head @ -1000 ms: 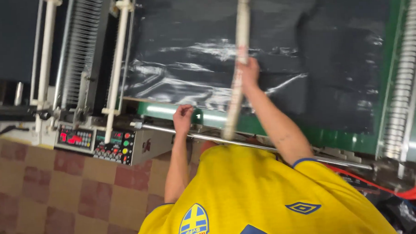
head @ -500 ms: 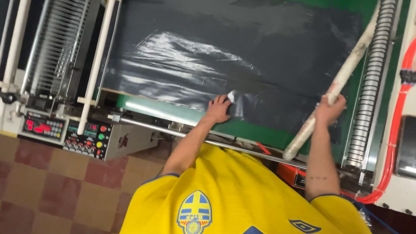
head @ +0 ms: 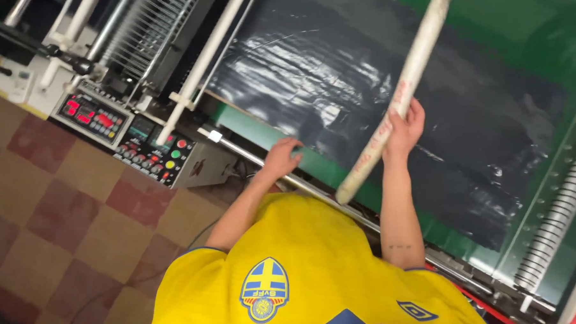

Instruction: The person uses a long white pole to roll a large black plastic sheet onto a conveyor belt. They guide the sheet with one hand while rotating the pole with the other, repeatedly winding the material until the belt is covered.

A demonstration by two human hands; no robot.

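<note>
A green machine (head: 519, 20) carries a black sheet (head: 375, 95). The right hand (head: 403, 127) grips a white tube (head: 400, 91). The left hand (head: 283, 157), fingers curled, rests at the sheet's near edge.

**Surroundings: machine controls and floor**

Grey control panel with red digit displays and coloured round buttons (head: 130, 132) sits at the machine's front left. White metal upright bars (head: 198, 66) cross above it, beside a ribbed grey roller (head: 146, 36). Coiled grey hose (head: 558, 219) at right. Red-and-tan checkered tile floor (head: 60, 221) below.
</note>
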